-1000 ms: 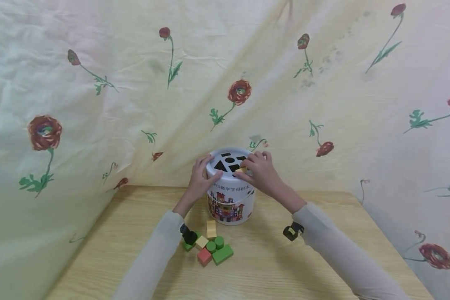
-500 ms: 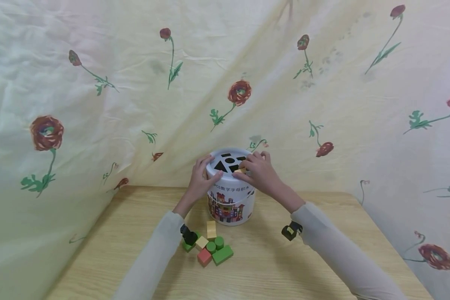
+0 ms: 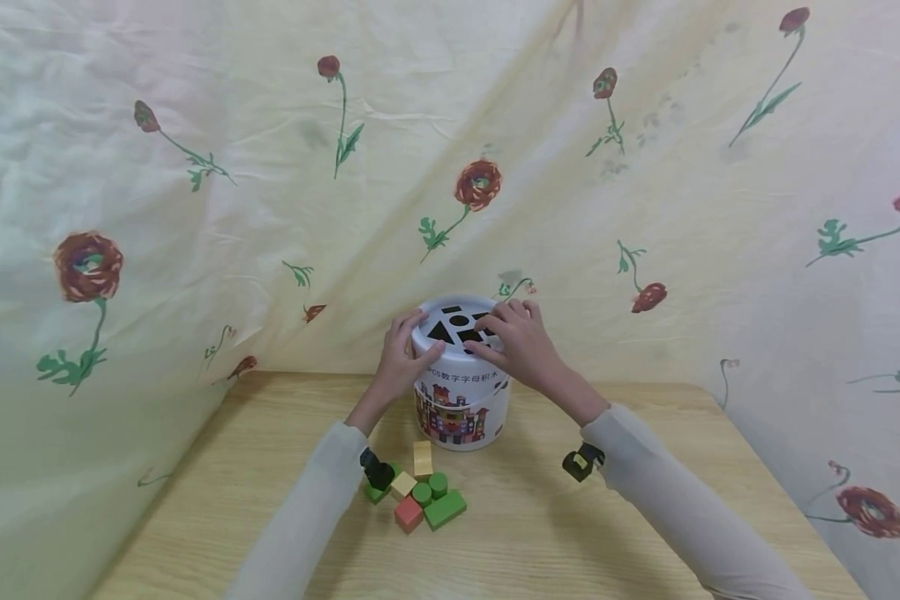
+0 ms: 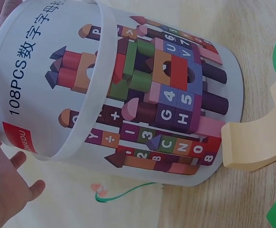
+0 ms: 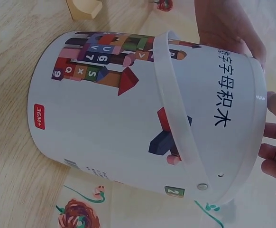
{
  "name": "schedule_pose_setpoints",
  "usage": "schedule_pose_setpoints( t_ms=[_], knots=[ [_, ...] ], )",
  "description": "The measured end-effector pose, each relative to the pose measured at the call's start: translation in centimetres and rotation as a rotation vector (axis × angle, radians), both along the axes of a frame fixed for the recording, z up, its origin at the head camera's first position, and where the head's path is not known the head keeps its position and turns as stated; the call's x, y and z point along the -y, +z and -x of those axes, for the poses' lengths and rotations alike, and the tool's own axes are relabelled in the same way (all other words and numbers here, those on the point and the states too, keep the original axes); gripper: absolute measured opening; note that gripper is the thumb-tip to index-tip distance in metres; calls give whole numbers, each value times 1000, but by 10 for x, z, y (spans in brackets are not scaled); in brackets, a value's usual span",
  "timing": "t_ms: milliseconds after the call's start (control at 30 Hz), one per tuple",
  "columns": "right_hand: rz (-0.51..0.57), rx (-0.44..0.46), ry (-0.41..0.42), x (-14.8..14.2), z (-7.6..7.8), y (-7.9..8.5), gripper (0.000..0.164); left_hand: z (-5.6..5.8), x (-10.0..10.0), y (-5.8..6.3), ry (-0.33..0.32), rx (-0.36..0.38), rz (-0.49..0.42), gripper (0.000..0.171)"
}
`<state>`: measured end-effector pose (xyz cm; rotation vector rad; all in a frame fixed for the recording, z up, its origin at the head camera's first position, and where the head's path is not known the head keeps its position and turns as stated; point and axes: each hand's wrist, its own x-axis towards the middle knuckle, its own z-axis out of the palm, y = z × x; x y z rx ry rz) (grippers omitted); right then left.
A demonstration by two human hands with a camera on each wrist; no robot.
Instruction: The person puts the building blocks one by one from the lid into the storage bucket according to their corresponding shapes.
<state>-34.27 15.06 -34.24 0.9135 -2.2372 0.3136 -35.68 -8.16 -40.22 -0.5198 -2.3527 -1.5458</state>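
Head view showed the right hand (image 3: 522, 342) with nothing visible between its half-spread, bent fingers; the pale-yellow block pinched there half a second earlier was out of sight. It had probably dropped through a shaped hole in the round white plastic lid (image 3: 474, 308), making one block fewer outside. The white, printed, cylindrical bucket (image 3: 461, 417) stood upright, at that hand's eight o'clock. The left hand (image 3: 400, 354), thumb and fingers spread, touched the lid's rim at eight o'clock. Green, red and pale-yellow wooden blocks (image 3: 422, 494) lay toward the bucket's seven o'clock.
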Motion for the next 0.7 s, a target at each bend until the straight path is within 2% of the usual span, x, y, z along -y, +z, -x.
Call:
schedule_pose_setpoints(
  t_ms=[400, 700],
  knots=[
    [117, 47, 79, -2, -8, -1, 30, 3, 0, -2, 6, 9, 6, 74],
    [196, 44, 182, -3, -23, -12, 30, 4, 0, -3, 2, 10, 4, 74]
  ],
)
